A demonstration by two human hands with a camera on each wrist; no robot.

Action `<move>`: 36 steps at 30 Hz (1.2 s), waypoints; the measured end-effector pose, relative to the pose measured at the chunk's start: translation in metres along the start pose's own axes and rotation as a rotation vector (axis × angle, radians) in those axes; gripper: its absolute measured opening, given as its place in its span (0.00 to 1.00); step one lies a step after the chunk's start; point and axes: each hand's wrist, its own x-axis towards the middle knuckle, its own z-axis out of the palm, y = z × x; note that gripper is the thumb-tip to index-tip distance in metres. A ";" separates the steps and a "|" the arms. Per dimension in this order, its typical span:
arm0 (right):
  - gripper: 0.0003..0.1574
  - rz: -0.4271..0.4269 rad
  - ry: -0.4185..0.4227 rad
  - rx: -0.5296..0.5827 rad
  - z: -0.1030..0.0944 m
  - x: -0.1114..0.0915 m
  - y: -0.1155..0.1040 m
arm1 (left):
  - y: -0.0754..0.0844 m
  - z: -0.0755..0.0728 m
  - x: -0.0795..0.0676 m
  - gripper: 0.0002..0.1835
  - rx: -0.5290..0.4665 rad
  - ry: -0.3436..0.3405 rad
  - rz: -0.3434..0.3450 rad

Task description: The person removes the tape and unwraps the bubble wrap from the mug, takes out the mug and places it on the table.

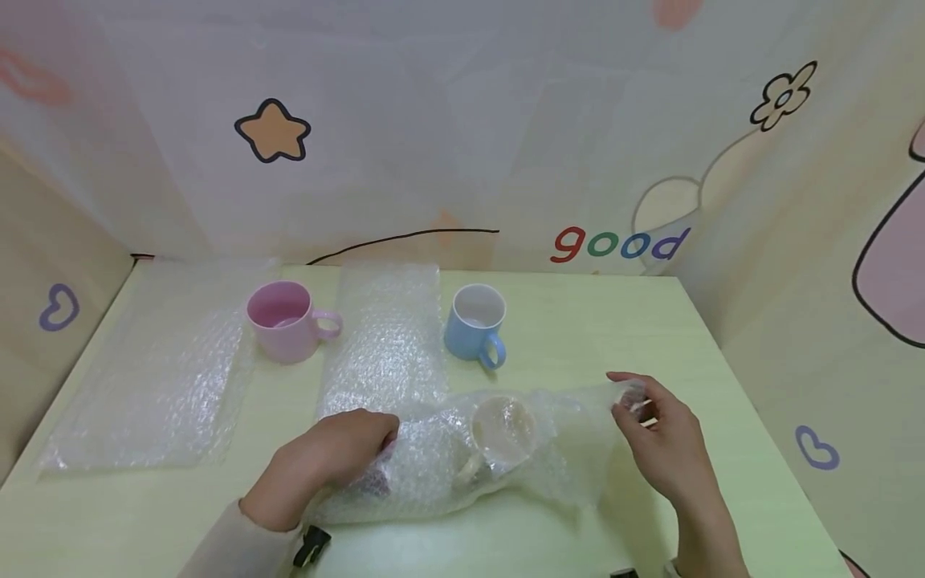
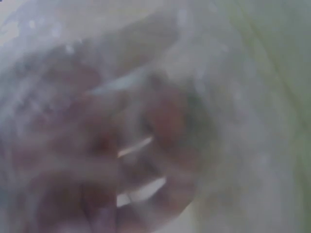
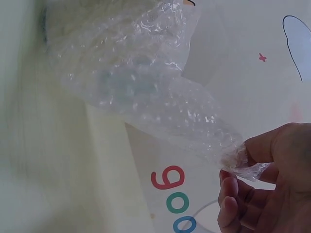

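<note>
A cream-coloured mug [image 1: 503, 431] lies under a sheet of bubble wrap [image 1: 426, 461] near the front of the table, its handle toward the lower left. My left hand [image 1: 328, 449] grips the left end of this sheet, with some fingers showing through the film. In the left wrist view those curled fingers [image 2: 167, 119] look blurred behind the plastic. My right hand [image 1: 668, 437] pinches the bunched right end of the wrap, lifted above the table. Between thumb and fingers, the gathered wrap [image 3: 238, 158] shows in the right wrist view.
A pink mug [image 1: 289, 341] stands at the back left and a light blue mug [image 1: 462, 337] at the back middle. Two flat bubble wrap sheets lie beyond: one at far left [image 1: 152, 377], another [image 1: 386, 345] between the mugs. Printed cloth walls [image 1: 433, 144] border the table.
</note>
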 end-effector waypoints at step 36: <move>0.25 0.238 -0.027 0.164 0.018 0.021 0.064 | 0.000 -0.001 0.002 0.16 0.017 -0.024 -0.022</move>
